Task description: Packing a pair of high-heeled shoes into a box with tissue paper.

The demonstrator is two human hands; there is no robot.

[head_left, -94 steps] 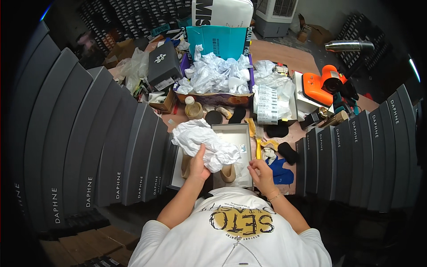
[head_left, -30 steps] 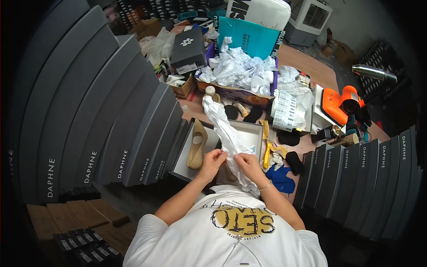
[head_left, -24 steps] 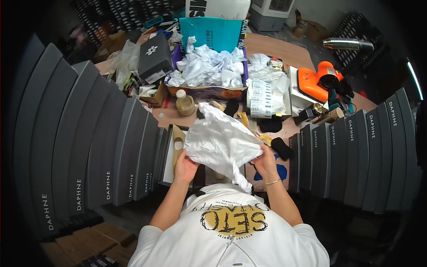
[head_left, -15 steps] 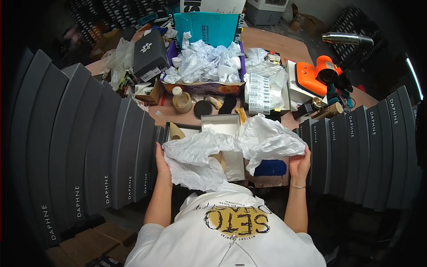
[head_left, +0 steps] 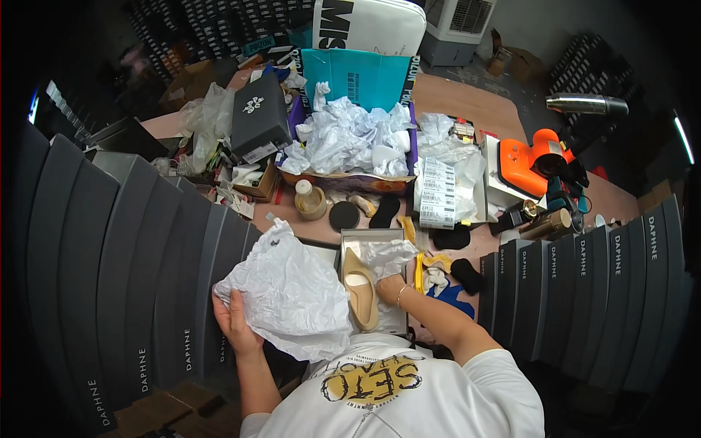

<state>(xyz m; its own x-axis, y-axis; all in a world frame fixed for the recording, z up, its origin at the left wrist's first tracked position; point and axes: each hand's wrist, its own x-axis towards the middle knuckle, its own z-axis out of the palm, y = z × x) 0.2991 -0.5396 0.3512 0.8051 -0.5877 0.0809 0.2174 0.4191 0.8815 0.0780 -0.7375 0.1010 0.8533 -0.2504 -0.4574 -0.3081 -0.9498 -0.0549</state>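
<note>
A large crumpled sheet of white tissue paper (head_left: 288,292) hangs from my left hand (head_left: 237,325), the fingers closed on its left edge. My right hand (head_left: 388,289) is down inside the open shoebox (head_left: 396,320), its fingers curled at a smaller piece of white tissue paper (head_left: 387,257); the fingertips are partly hidden. Beside that hand, a beige pointed shoe (head_left: 361,301) lies lengthwise in the box, toe away from me. The big sheet covers most of a dark box lid (head_left: 326,253) to the left.
Dark grey shoebox stacks stand left (head_left: 131,270) and right (head_left: 577,292). Behind are a purple carton (head_left: 413,142) of crumpled paper, a bottle (head_left: 310,201), a label sheet (head_left: 437,193) and an orange device (head_left: 520,168). Yellow and blue cloths (head_left: 438,274) lie right of the open box.
My hands have moved apart from the paper spread between them. The left has carried a sheet leftward; the right has gone into the box with tissue paper. The beige shoe is now uncovered.
</note>
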